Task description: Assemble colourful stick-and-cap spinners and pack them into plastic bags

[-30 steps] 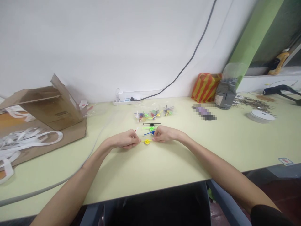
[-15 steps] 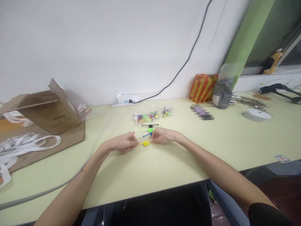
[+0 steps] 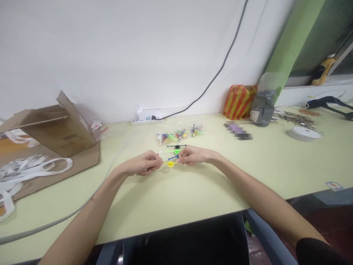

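Between my two hands is a yellow plastic arrow spinner [image 3: 170, 164] with a round middle. My left hand [image 3: 149, 162] pinches its left end, and my right hand [image 3: 191, 155] pinches its right end. Just behind it lie a blue arrow spinner [image 3: 173, 158], partly hidden by my right fingers, a green one [image 3: 176, 151] and a black one [image 3: 177, 147]. A small red and white piece [image 3: 159, 154] shows behind my left hand, mostly covered.
Clear bags of mixed coloured spinners [image 3: 180, 134] lie farther back. At left are a cardboard box [image 3: 74, 138] and white ribbon [image 3: 49, 165]. A power strip [image 3: 146, 117] stands by the wall. On the right are a striped bag [image 3: 239, 102] and a white spool [image 3: 305, 134].
The yellow spinner, held at both ends, has risen slightly off the table. My right fingers have shifted a little. The other spinners stay in place.
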Demonstrator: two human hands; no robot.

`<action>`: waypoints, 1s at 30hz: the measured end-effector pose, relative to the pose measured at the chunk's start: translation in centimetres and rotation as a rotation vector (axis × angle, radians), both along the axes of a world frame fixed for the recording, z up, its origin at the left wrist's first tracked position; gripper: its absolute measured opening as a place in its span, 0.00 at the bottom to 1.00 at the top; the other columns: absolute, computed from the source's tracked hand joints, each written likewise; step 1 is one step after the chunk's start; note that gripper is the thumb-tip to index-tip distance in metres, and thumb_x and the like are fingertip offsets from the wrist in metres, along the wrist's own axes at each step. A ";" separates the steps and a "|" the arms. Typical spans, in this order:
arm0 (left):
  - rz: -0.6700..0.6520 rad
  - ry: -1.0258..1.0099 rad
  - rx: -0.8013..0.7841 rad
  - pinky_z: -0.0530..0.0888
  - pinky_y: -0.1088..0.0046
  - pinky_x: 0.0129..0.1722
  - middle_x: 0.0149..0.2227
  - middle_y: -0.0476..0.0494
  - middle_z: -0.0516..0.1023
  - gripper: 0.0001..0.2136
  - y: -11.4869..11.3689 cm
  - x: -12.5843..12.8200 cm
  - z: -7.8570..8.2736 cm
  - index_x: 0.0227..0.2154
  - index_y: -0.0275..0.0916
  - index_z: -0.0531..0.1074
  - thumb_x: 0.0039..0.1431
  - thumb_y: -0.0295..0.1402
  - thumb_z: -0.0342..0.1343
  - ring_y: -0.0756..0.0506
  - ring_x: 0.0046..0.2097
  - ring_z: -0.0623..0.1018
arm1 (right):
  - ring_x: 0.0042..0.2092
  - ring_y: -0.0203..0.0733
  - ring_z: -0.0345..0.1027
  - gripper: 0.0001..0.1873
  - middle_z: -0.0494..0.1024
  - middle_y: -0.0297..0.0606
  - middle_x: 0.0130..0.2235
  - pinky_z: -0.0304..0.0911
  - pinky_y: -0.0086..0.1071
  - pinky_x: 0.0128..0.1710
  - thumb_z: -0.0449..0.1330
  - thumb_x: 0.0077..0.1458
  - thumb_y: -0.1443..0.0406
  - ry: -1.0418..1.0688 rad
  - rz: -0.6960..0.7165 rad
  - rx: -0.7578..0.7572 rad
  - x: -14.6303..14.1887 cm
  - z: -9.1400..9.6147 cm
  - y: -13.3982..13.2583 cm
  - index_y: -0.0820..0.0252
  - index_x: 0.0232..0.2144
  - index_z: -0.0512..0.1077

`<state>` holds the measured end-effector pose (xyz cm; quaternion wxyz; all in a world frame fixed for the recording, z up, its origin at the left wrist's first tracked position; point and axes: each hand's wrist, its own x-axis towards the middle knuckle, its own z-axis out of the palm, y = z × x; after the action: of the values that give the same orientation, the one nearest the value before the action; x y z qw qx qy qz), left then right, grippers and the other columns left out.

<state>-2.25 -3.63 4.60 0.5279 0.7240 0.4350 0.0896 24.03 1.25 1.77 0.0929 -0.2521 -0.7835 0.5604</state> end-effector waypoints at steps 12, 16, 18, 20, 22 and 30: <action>0.133 0.046 0.011 0.53 0.78 0.14 0.17 0.55 0.55 0.22 0.1 1.6 -1.5 0.24 0.39 0.62 0.63 0.53 0.51 0.55 0.16 0.55 | 0.23 0.30 0.49 0.19 0.59 0.26 0.21 0.44 0.26 0.24 0.58 0.60 0.54 -0.148 -0.074 0.156 2.2 1.4 1.1 0.61 0.25 0.64; 0.128 0.055 0.032 0.55 0.78 0.15 0.17 0.55 0.57 0.22 -0.4 2.3 -1.2 0.25 0.39 0.63 0.62 0.53 0.51 0.54 0.17 0.58 | 0.22 0.30 0.49 0.17 0.59 0.26 0.20 0.44 0.27 0.23 0.58 0.59 0.55 -0.269 -0.015 0.164 2.7 1.6 1.5 0.62 0.26 0.66; 0.142 0.067 0.060 0.56 0.78 0.15 0.17 0.55 0.57 0.21 -0.5 2.7 -1.1 0.25 0.39 0.65 0.61 0.52 0.52 0.54 0.17 0.58 | 0.22 0.30 0.49 0.17 0.59 0.27 0.20 0.44 0.27 0.23 0.58 0.60 0.55 -0.309 -0.016 0.169 2.8 1.5 1.6 0.62 0.26 0.67; 0.225 0.080 0.145 0.55 0.78 0.16 0.17 0.56 0.56 0.20 -0.4 2.9 -1.2 0.26 0.38 0.67 0.61 0.51 0.52 0.54 0.16 0.58 | 0.23 0.31 0.51 0.17 0.61 0.28 0.20 0.45 0.27 0.23 0.58 0.59 0.55 -0.341 -0.041 0.187 2.9 1.3 1.9 0.63 0.26 0.68; 0.360 0.087 0.328 0.54 0.77 0.18 0.17 0.55 0.56 0.19 -0.1 2.8 -1.5 0.27 0.38 0.68 0.63 0.49 0.49 0.54 0.17 0.58 | 0.24 0.32 0.55 0.17 0.65 0.31 0.22 0.49 0.26 0.24 0.59 0.59 0.56 -0.383 -0.074 0.210 3.0 1.1 2.1 0.63 0.26 0.69; 0.576 0.458 1.065 0.53 0.72 0.28 0.19 0.53 0.58 0.16 1.2 1.1 -2.8 0.22 0.40 0.61 0.65 0.38 0.45 0.51 0.22 0.56 | 0.27 0.38 0.65 0.21 0.73 0.38 0.25 0.56 0.28 0.27 0.64 0.56 0.51 -0.481 -0.238 0.296 3.2 1.0 2.6 0.64 0.26 0.73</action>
<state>-1.16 -2.43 1.81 -0.0547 0.7418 0.6094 0.2744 27.20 3.83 2.77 0.0054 -0.4513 -0.8210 0.3495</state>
